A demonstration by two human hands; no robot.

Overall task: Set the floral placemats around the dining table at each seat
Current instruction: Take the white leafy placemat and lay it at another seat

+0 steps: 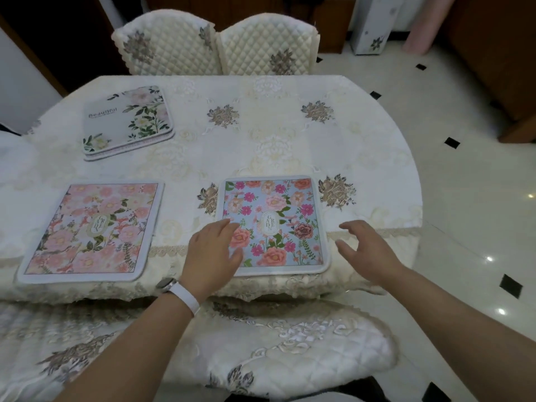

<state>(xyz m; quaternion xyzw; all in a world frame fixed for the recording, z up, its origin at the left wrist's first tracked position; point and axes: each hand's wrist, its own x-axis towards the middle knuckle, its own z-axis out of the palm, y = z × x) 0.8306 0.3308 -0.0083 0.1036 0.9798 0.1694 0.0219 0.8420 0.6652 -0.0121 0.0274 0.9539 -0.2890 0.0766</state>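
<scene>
A blue floral placemat [278,210] lies flat at the near edge of the table [261,140], in front of me. My left hand [213,250] rests flat on its near left corner, fingers spread. Just right of the mat hovers my right hand [367,248], open and holding nothing. A pink floral placemat [92,230] lies at the near left seat. At the far left sits a small stack of white placemats [127,120] with green leaves and the word "Beautiful".
Two quilted cream chairs [214,42] stand at the far side of the table. A covered chair back [261,343] is right below my arms. White tiled floor [464,169] with black diamonds runs along the right. Wooden furniture stands at the back right.
</scene>
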